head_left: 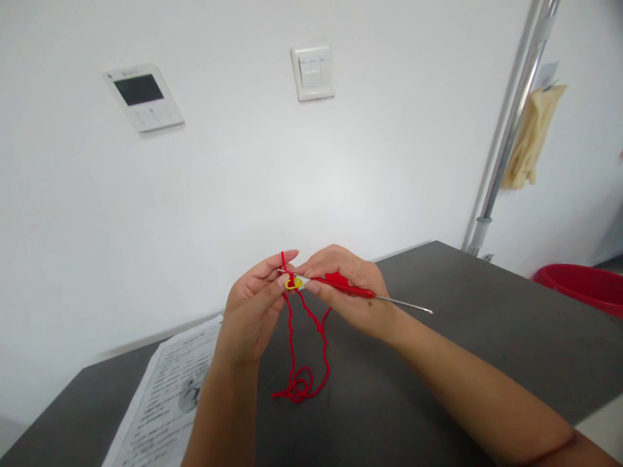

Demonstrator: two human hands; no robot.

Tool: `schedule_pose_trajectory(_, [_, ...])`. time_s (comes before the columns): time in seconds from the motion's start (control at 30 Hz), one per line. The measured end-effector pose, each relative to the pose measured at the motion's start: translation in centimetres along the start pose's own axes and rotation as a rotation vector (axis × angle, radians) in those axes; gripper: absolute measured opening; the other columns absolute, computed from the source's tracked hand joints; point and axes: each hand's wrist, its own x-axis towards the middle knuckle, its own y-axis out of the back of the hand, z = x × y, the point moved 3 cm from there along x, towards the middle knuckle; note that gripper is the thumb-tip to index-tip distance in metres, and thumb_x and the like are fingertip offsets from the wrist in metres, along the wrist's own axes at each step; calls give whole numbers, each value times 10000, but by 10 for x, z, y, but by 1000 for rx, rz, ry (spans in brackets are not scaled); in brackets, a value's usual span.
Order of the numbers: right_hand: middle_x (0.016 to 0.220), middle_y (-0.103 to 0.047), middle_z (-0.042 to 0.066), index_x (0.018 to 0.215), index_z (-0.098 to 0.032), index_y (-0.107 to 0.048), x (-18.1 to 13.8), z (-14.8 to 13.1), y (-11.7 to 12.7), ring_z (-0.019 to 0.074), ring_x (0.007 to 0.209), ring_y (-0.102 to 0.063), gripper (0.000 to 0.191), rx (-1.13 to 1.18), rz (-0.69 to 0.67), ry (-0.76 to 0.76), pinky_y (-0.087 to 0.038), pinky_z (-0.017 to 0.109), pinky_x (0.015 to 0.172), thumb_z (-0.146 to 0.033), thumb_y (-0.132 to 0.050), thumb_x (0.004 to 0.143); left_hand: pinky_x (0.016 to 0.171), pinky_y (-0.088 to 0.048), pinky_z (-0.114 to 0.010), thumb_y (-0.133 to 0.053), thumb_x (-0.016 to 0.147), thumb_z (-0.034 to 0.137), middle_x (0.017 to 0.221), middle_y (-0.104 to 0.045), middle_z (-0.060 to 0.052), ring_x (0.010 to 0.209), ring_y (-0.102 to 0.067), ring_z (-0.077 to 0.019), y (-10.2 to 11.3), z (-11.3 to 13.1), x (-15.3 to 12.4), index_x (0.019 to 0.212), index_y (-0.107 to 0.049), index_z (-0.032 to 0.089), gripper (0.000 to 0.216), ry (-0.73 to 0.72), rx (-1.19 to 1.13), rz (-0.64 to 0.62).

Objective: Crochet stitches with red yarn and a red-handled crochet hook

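Though near yarn (294,393), papers (163,392) apart

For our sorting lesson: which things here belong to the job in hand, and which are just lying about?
In the job:
red yarn
red-handled hook
yellow clip

Just around:
printed sheets (possibly related)
wall panel
wall switch
red tub
yellowish cloth

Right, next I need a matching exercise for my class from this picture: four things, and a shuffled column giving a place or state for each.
Things:
1. Red-handled hook
2. Red yarn
3. Printed paper
4. Wall switch

Places or states:
A. On the dark table, toward the left
B. Mounted on the white wall
C. Held in the right hand
D. Trailing down in loose loops

Pairs: 1-C, 2-D, 3-A, 4-B
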Motion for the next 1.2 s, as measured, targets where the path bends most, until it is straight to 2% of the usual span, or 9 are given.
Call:
schedule_pose_trajectory(0.2, [993, -789, 37, 965, -236, -730, -4, 0, 2, 167, 948, -746, 43, 176, 74, -231, -587, 312, 860, -212, -718, 931, 700, -572, -162, -961, 562, 213, 756, -762, -49, 680, -681, -95, 2, 0, 1, 946, -833, 131, 413, -13, -75, 48])
schedule_pose_trajectory(0.37, [1024, -793, 56, 977, -220, -727, 3, -4, 9, 170, 996, -739, 107, 121, -38, -65, -578, 319, 898, -139, -716, 908, 700, -574, -210, -934, 592, 220, 755, -726, -53, 683, -654, -114, 0, 0, 1, 981, -821, 97, 422, 28, -106, 8])
schedule_pose_trajectory(0.43, [1004, -795, 61, 960, -211, -737, 5, -4, 10, 176, 979, -741, 90, 134, -60, -71, -582, 323, 883, -147, -725, 898, 691, -561, -208, -922, 603, 213, 761, -717, -55, 688, -644, -117, 1, 0, 0, 980, -820, 103, 405, 44, -96, -16])
schedule_pose_trajectory(0.5, [952, -799, 57, 918, -202, -740, 4, 1, 11, 179, 920, -751, 29, 224, -21, -212, -594, 314, 828, -213, -751, 893, 684, -547, -213, -908, 618, 197, 771, -713, -59, 696, -635, -122, 3, 1, -1, 960, -820, 120, 362, 59, -80, -41])
schedule_pose_trajectory(0.63, [822, -791, 37, 836, -181, -711, 0, 11, 9, 177, 790, -760, 206, 423, 64, -489, -604, 300, 751, -368, -794, 865, 658, -527, -232, -890, 637, 180, 767, -698, -63, 688, -614, -131, 2, 2, -3, 923, -808, 123, 303, 76, -87, -92])
schedule_pose_trajectory(0.7, [831, -790, 43, 851, -180, -718, 0, 11, 10, 178, 795, -760, 198, 395, 43, -458, -608, 306, 756, -363, -790, 870, 622, -506, -225, -886, 636, 178, 756, -681, -57, 673, -591, -124, 1, 3, -3, 914, -797, 111, 300, 90, -122, -96])
schedule_pose_trajectory(0.8, [957, -798, 73, 933, -193, -742, 4, 4, 14, 185, 913, -758, 65, 256, -73, -199, -611, 316, 813, -243, -759, 895, 582, -472, -208, -881, 630, 188, 720, -639, -39, 639, -549, -105, 0, 3, -3, 898, -782, 95, 301, 128, -173, -111])
schedule_pose_trajectory(0.9, [1011, -798, 90, 981, -196, -747, 7, -5, 20, 188, 978, -748, 90, 173, -196, 16, -607, 328, 860, -154, -729, 904, 606, -488, -216, -889, 621, 194, 723, -641, -40, 642, -559, -106, 1, 3, -4, 899, -783, 94, 314, 150, -168, -130])
schedule_pose_trajectory(1.2, [866, -799, 76, 864, -170, -754, 8, 0, 27, 195, 844, -769, 75, 427, -130, -273, -629, 319, 742, -229, -800, 861, 604, -474, -237, -890, 663, 213, 752, -684, -58, 641, -581, -126, 2, 0, -8, 873, -794, 132, 245, 190, -47, -232])
